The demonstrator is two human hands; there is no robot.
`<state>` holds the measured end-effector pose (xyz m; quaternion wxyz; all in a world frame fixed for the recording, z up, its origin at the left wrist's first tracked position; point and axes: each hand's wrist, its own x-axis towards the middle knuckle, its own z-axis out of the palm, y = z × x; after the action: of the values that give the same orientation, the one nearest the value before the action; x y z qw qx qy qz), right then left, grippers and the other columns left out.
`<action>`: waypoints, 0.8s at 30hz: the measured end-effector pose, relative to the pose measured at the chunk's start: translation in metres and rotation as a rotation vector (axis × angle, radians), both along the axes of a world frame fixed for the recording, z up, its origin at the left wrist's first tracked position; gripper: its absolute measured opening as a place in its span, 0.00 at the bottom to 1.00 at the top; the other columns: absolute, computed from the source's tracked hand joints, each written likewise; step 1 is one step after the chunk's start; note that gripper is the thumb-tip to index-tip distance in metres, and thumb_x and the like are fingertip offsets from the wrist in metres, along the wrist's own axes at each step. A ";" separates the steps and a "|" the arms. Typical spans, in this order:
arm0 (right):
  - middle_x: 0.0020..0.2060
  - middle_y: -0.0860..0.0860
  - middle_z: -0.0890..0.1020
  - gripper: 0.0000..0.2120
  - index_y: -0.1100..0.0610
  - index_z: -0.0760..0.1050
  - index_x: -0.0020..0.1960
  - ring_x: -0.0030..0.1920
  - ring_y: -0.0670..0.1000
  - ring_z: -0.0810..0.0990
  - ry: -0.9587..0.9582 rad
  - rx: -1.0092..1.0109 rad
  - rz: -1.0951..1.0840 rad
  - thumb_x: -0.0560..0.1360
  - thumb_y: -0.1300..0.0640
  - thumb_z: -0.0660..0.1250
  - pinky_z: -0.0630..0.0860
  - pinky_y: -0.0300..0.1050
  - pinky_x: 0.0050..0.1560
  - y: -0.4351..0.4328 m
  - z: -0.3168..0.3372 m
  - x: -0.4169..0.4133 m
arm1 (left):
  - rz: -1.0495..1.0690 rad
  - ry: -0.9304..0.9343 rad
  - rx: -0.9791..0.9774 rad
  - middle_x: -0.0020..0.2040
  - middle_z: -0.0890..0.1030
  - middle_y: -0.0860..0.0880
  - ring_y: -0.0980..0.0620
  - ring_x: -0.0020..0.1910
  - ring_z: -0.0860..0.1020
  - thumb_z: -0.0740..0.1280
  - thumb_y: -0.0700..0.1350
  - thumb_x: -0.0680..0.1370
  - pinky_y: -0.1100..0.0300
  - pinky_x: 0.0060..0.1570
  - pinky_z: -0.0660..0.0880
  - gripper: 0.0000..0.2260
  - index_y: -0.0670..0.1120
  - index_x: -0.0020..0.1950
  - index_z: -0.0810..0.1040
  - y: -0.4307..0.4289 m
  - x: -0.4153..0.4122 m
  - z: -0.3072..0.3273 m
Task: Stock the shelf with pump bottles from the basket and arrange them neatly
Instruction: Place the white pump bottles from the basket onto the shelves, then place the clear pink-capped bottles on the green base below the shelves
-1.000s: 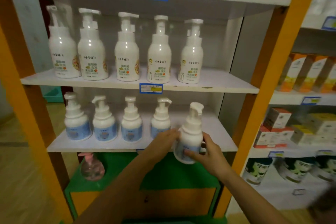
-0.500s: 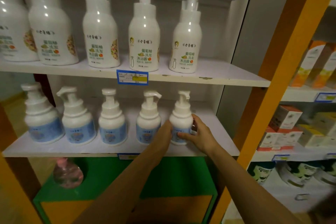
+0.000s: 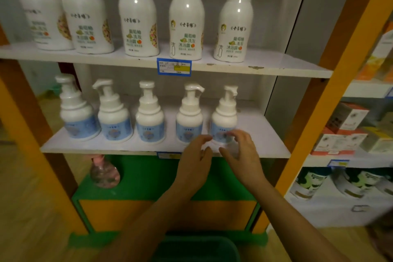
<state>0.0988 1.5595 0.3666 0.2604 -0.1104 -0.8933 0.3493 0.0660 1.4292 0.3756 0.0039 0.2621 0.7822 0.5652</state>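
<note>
Several small white pump bottles with blue labels stand in a row on the lower white shelf (image 3: 268, 134). The rightmost bottle (image 3: 225, 119) stands upright at the end of the row, beside its neighbour (image 3: 189, 121). My left hand (image 3: 194, 155) and my right hand (image 3: 242, 153) hover just in front of the rightmost bottle, fingers apart, holding nothing. My right fingertips are near its label; whether they touch it is blurred. The rim of a dark green basket (image 3: 197, 247) shows at the bottom edge, between my forearms.
Larger white pump bottles (image 3: 187, 17) line the upper shelf (image 3: 276, 66). An orange post (image 3: 331, 91) borders the shelf on the right, with boxed goods (image 3: 344, 130) beyond. A pink clear bottle (image 3: 104, 172) sits on the green and orange cabinet (image 3: 148, 176) below.
Both hands set the rightmost blue-label bottle onto the lower shelf, then let go and drew back toward me. The camera moved closer to the shelves.
</note>
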 end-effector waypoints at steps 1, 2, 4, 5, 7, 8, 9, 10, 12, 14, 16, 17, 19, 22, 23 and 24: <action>0.63 0.50 0.73 0.20 0.53 0.68 0.63 0.62 0.48 0.72 -0.037 -0.006 0.029 0.73 0.53 0.67 0.72 0.47 0.63 -0.009 -0.007 0.010 | 0.013 0.050 -0.048 0.60 0.75 0.51 0.57 0.57 0.72 0.57 0.41 0.79 0.66 0.57 0.66 0.13 0.48 0.63 0.71 -0.011 0.006 -0.009; 0.62 0.50 0.75 0.19 0.52 0.69 0.62 0.60 0.48 0.73 -0.076 -0.011 0.045 0.73 0.51 0.66 0.73 0.46 0.61 -0.018 -0.015 0.018 | 0.018 0.082 -0.113 0.61 0.76 0.50 0.55 0.59 0.73 0.58 0.42 0.78 0.64 0.58 0.66 0.13 0.48 0.63 0.71 -0.022 0.010 -0.020; 0.60 0.49 0.77 0.19 0.53 0.69 0.63 0.59 0.48 0.75 -0.121 0.022 0.059 0.74 0.48 0.65 0.75 0.47 0.58 -0.034 -0.035 0.031 | 0.021 0.131 -0.246 0.64 0.75 0.51 0.53 0.63 0.72 0.58 0.43 0.78 0.65 0.61 0.64 0.15 0.48 0.65 0.70 -0.046 0.017 -0.043; 0.60 0.49 0.77 0.20 0.53 0.69 0.63 0.59 0.48 0.76 -0.138 0.039 0.060 0.74 0.48 0.65 0.75 0.48 0.58 -0.042 -0.045 0.037 | 0.030 0.151 -0.307 0.66 0.73 0.50 0.53 0.65 0.71 0.58 0.44 0.78 0.64 0.62 0.63 0.16 0.48 0.66 0.69 -0.058 0.021 -0.055; 0.61 0.50 0.77 0.21 0.55 0.70 0.64 0.60 0.50 0.76 -0.185 0.044 0.060 0.74 0.48 0.65 0.74 0.49 0.58 -0.057 -0.070 0.047 | 0.036 0.152 -0.417 0.68 0.72 0.47 0.51 0.66 0.70 0.59 0.44 0.78 0.63 0.63 0.63 0.18 0.46 0.68 0.68 -0.084 0.028 -0.079; 0.61 0.51 0.77 0.21 0.55 0.70 0.64 0.60 0.51 0.76 -0.216 0.041 0.061 0.74 0.48 0.65 0.74 0.49 0.59 -0.064 -0.084 0.052 | 0.024 0.128 -0.478 0.68 0.72 0.46 0.49 0.67 0.69 0.60 0.44 0.78 0.62 0.64 0.62 0.18 0.45 0.68 0.67 -0.096 0.032 -0.091; 0.61 0.52 0.77 0.21 0.55 0.70 0.64 0.60 0.52 0.76 -0.252 0.038 0.061 0.74 0.48 0.65 0.74 0.49 0.59 -0.070 -0.099 0.057 | 0.007 0.094 -0.535 0.68 0.71 0.44 0.47 0.67 0.69 0.60 0.44 0.78 0.60 0.65 0.62 0.19 0.44 0.68 0.67 -0.107 0.035 -0.105; 0.61 0.53 0.77 0.21 0.55 0.70 0.64 0.60 0.53 0.76 -0.294 0.031 0.063 0.74 0.47 0.64 0.74 0.50 0.59 -0.076 -0.116 0.062 | -0.019 0.047 -0.587 0.68 0.72 0.42 0.46 0.66 0.70 0.59 0.45 0.77 0.59 0.65 0.63 0.19 0.43 0.68 0.67 -0.117 0.039 -0.119; 0.60 0.54 0.78 0.22 0.55 0.69 0.64 0.60 0.54 0.76 -0.374 0.013 0.078 0.74 0.46 0.63 0.74 0.51 0.58 -0.087 -0.148 0.073 | -0.034 -0.027 -0.671 0.67 0.73 0.42 0.44 0.65 0.72 0.60 0.46 0.77 0.55 0.64 0.66 0.19 0.43 0.67 0.68 -0.134 0.048 -0.147; 0.60 0.53 0.78 0.20 0.55 0.70 0.63 0.59 0.54 0.76 -0.467 0.010 0.099 0.75 0.47 0.62 0.73 0.48 0.58 -0.098 -0.178 0.082 | -0.040 -0.106 -0.768 0.66 0.74 0.43 0.44 0.64 0.72 0.62 0.46 0.76 0.53 0.63 0.69 0.19 0.45 0.67 0.68 -0.146 0.054 -0.172; 0.60 0.52 0.77 0.17 0.54 0.71 0.62 0.59 0.51 0.76 -0.557 0.004 0.129 0.76 0.49 0.62 0.72 0.46 0.58 -0.109 -0.207 0.091 | -0.100 -0.176 -0.881 0.66 0.73 0.44 0.46 0.64 0.72 0.63 0.46 0.76 0.54 0.62 0.68 0.20 0.45 0.68 0.67 -0.155 0.060 -0.197; 0.60 0.51 0.77 0.17 0.53 0.71 0.61 0.59 0.50 0.75 -0.607 0.003 0.147 0.75 0.49 0.62 0.72 0.46 0.58 -0.113 -0.222 0.095 | -0.146 -0.220 -0.917 0.66 0.73 0.44 0.47 0.63 0.72 0.64 0.46 0.75 0.55 0.61 0.68 0.21 0.46 0.67 0.67 -0.159 0.062 -0.209; 0.61 0.51 0.76 0.19 0.52 0.70 0.62 0.60 0.50 0.74 -0.716 0.012 0.210 0.73 0.48 0.64 0.73 0.47 0.61 -0.121 -0.249 0.102 | -0.241 -0.374 -0.907 0.63 0.75 0.44 0.47 0.59 0.76 0.67 0.48 0.73 0.54 0.60 0.73 0.21 0.46 0.65 0.70 -0.166 0.066 -0.232; 0.62 0.50 0.74 0.24 0.53 0.69 0.64 0.62 0.50 0.72 -0.856 0.041 0.350 0.71 0.47 0.67 0.71 0.48 0.64 -0.131 -0.283 0.110 | -0.352 -0.510 -0.917 0.59 0.77 0.44 0.49 0.54 0.76 0.68 0.55 0.69 0.53 0.59 0.74 0.22 0.46 0.59 0.73 -0.174 0.070 -0.268; 0.61 0.51 0.75 0.22 0.53 0.70 0.63 0.62 0.51 0.72 -0.866 0.075 0.383 0.71 0.48 0.67 0.70 0.49 0.64 -0.134 -0.295 0.112 | -0.384 -0.510 -0.968 0.60 0.76 0.44 0.49 0.55 0.75 0.68 0.53 0.70 0.53 0.59 0.74 0.21 0.45 0.59 0.73 -0.177 0.071 -0.280; 0.60 0.50 0.76 0.21 0.52 0.70 0.62 0.61 0.51 0.73 -0.870 0.116 0.409 0.71 0.49 0.67 0.70 0.49 0.64 -0.138 -0.304 0.113 | -0.401 -0.493 -1.021 0.61 0.75 0.44 0.48 0.57 0.75 0.67 0.49 0.72 0.52 0.61 0.73 0.19 0.44 0.60 0.72 -0.180 0.073 -0.292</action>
<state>0.2122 1.4216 0.0621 -0.2058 -0.0537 -0.9408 0.2641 0.1386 1.2490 0.0833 0.4170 0.2307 0.8661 0.1505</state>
